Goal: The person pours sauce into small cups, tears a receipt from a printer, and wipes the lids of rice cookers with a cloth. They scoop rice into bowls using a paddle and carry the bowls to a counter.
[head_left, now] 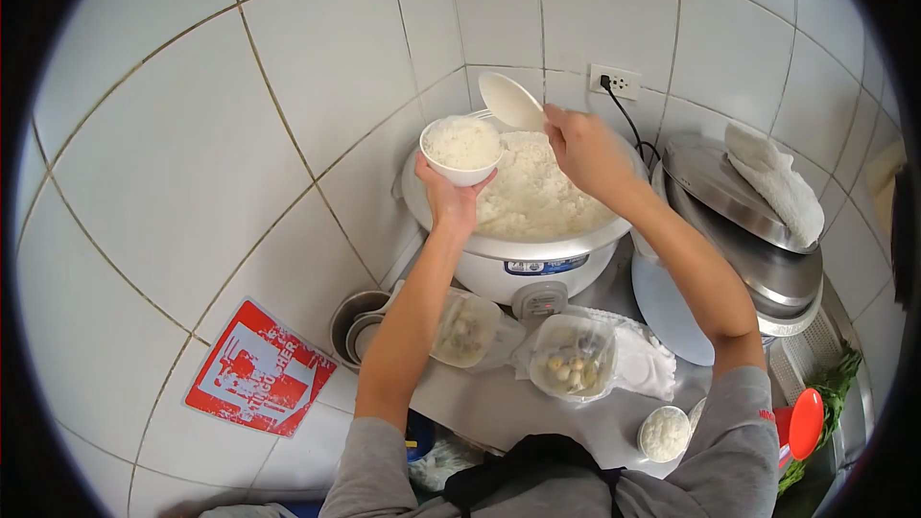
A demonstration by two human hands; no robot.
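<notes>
My left hand is wrapped round a white bowl heaped with cooked rice, held over the left rim of a large rice cooker. In my right hand is a white rice paddle, its broad blade raised to the left, just right of and above the bowl. Below both hands stands the open rice cooker, with a mass of white rice inside. No rice can be made out on the side of the paddle that shows.
Clear tubs of food and a rice-filled cup stand on the metal counter in front. Metal pots are at left. A lidded cooker with a cloth on it is at right. Tiled walls meet behind.
</notes>
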